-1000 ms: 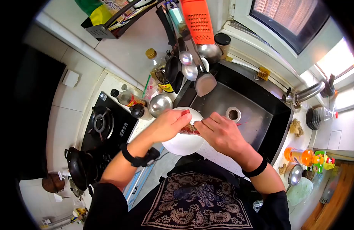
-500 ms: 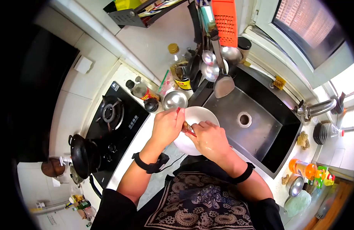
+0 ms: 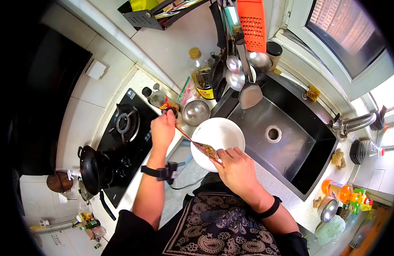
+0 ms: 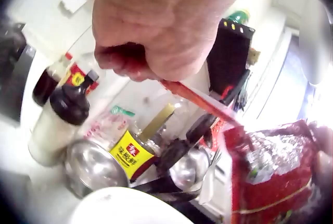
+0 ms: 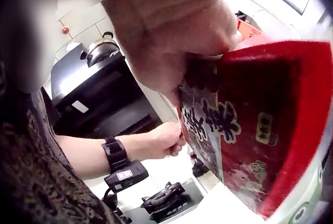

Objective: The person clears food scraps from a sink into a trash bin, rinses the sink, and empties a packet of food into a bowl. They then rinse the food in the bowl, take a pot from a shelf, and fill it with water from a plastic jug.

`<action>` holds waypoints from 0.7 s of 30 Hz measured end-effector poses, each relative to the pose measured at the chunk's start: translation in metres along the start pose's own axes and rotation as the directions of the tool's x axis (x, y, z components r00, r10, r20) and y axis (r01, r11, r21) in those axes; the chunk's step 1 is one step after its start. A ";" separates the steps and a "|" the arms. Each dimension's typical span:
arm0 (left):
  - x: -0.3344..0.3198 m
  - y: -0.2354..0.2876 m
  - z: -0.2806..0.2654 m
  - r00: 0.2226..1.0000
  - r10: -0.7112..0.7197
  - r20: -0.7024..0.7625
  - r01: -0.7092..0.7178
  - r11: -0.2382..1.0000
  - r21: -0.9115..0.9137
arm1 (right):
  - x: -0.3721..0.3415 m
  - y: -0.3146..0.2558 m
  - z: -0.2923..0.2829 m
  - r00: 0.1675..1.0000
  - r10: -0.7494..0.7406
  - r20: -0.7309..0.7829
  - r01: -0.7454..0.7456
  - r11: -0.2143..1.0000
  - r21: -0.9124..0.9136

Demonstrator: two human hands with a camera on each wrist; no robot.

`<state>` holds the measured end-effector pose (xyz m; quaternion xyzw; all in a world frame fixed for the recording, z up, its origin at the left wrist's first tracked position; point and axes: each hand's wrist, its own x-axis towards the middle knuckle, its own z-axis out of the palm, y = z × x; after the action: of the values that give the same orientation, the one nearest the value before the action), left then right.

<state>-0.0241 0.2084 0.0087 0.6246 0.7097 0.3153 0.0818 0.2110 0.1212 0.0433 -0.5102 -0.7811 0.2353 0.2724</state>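
My right hand [image 3: 238,170] grips a red food packet [image 5: 260,109] with dark lettering on its front. The packet is tilted over a white bowl [image 3: 220,130] on the counter. Curled into a fist, my left hand [image 3: 162,131] holds one end of a thin red strip [image 4: 200,101] of wrapper. In the left wrist view this strip runs taut from the fist to the top corner of the packet. Silvery lining and greenish bits show on the packet's side there.
Left of the bowl are a steel bowl [image 3: 196,112], a sauce bottle [image 3: 202,79] and a seasoning bottle [image 3: 160,99]. The black sink [image 3: 286,132] lies to the right. A gas stove [image 3: 133,141] with a black wok [image 3: 94,170] stands at left.
My left hand has moved away to the left from the packet, drawing out the red strip. My right hand stays over the bowl with the packet. The head view has shifted.
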 end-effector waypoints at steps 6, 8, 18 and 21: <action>-0.008 0.009 -0.004 0.998 -0.036 0.052 0.035 0.999 0.021 | -0.010 0.013 -0.008 0.997 0.054 -0.063 -0.046 0.992 0.121; -0.019 0.006 0.002 0.998 -0.031 0.055 0.030 0.999 0.023 | -0.016 0.024 -0.008 0.995 0.068 -0.073 -0.054 0.980 0.190; -0.079 0.018 0.015 0.596 -0.358 0.719 0.796 0.380 -0.471 | 0.025 0.054 0.017 0.719 0.348 0.602 -0.632 -0.031 0.774; -0.095 0.030 0.019 0.580 -0.296 0.759 0.814 0.226 -0.534 | 0.023 0.063 0.040 0.647 0.301 0.701 -0.633 -0.301 0.713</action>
<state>0.0302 0.1259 -0.0158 0.2361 0.5812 0.3900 0.6740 0.2183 0.1619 -0.0228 -0.3920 -0.1146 0.8524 0.3264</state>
